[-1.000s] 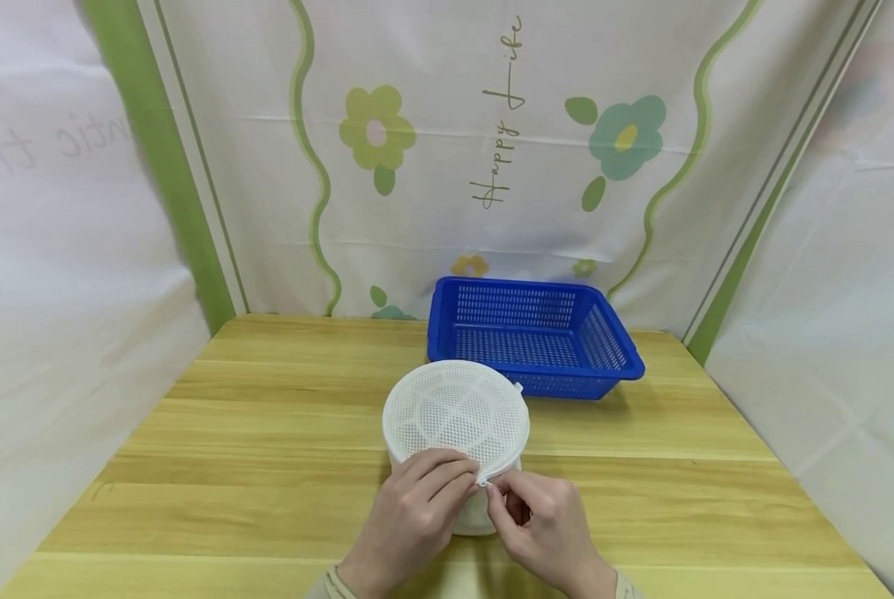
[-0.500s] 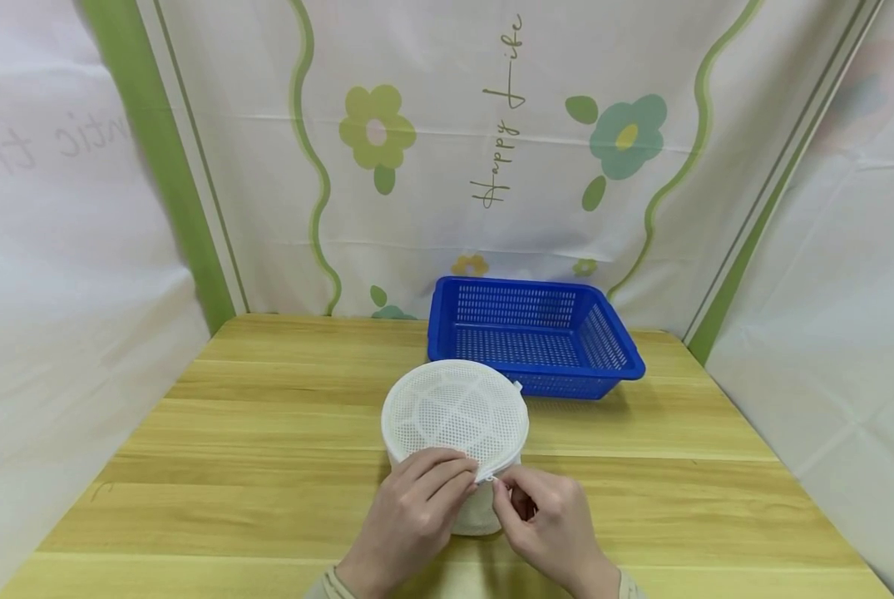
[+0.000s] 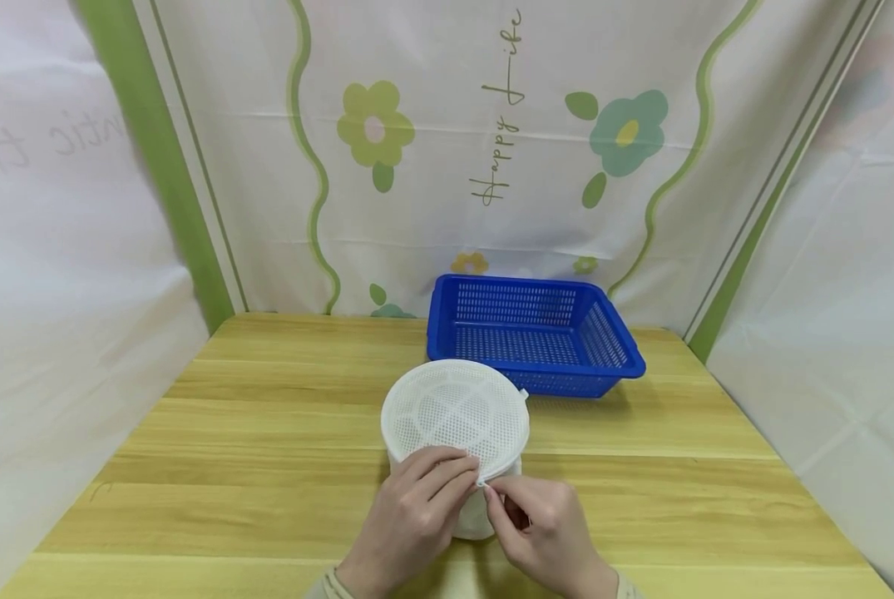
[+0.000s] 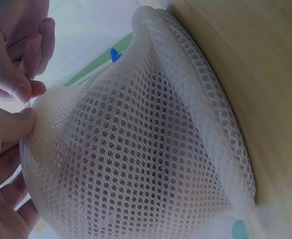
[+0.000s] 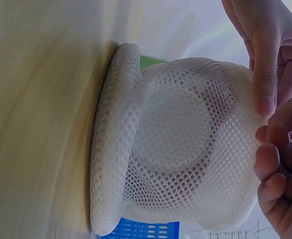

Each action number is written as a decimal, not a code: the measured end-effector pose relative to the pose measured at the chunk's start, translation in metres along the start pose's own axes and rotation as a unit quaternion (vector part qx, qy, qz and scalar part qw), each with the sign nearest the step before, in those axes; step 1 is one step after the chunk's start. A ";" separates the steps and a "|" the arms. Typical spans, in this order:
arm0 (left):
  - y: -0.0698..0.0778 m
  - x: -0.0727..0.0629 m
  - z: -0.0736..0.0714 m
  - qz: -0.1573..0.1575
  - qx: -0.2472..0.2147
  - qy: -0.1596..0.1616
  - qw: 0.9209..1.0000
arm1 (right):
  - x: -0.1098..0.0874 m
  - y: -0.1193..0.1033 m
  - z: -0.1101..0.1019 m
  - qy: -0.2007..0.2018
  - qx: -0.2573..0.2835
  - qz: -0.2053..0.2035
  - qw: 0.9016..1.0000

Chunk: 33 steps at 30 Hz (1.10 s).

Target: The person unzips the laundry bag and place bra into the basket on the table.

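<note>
A round white mesh laundry bag (image 3: 454,408) stands on the table in front of me, its flat mesh top facing up. My left hand (image 3: 420,503) grips the near edge of that top, fingers over the rim and thumb below, as the left wrist view shows. Just right of those fingertips, my right hand (image 3: 540,524) pinches the small white zipper pull (image 3: 481,482) at the rim. In the left wrist view the bag's side (image 4: 121,144) is creased and bulges over a thick padded base ring (image 4: 200,109). Through the mesh in the right wrist view shows a paler round patch (image 5: 173,129).
Behind the bag, slightly to the right, a blue plastic basket (image 3: 536,366) with slotted walls stands close to it. The wooden table (image 3: 267,466) ends at a flowered curtain (image 3: 432,200) at the back, with white curtains on both sides.
The right hand and the zipper pull shifted slightly right along the rim half a second ago, then came back left beside the left fingertips. The left hand keeps its grip in place.
</note>
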<state>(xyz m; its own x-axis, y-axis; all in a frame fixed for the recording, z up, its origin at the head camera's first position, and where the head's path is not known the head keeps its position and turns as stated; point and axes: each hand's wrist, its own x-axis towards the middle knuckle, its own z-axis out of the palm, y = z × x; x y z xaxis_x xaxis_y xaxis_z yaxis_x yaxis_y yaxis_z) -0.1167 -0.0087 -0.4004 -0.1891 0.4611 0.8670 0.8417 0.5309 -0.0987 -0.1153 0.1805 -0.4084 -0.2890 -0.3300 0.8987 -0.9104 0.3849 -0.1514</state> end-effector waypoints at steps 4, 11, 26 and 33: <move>0.000 0.001 -0.001 0.007 0.005 0.004 1.000 | -0.001 0.001 0.000 0.003 -0.009 0.006 1.000; 0.000 0.002 -0.001 0.009 0.008 0.008 1.000 | -0.003 0.003 -0.001 0.010 -0.013 0.017 1.000; 0.001 0.004 -0.003 0.013 0.013 0.011 1.000 | -0.006 0.004 -0.001 0.012 -0.021 0.038 0.999; 0.001 0.004 -0.003 0.014 0.014 0.011 1.000 | -0.006 0.004 0.000 0.014 -0.021 0.039 0.999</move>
<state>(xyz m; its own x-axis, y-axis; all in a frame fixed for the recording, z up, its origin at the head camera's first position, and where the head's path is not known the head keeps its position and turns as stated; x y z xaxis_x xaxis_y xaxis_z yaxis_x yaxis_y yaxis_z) -0.1155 -0.0084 -0.3959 -0.1548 0.4604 0.8741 0.8323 0.5375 -0.1357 -0.1176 0.1844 -0.4139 -0.3487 -0.2736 0.8964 -0.8726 0.4437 -0.2040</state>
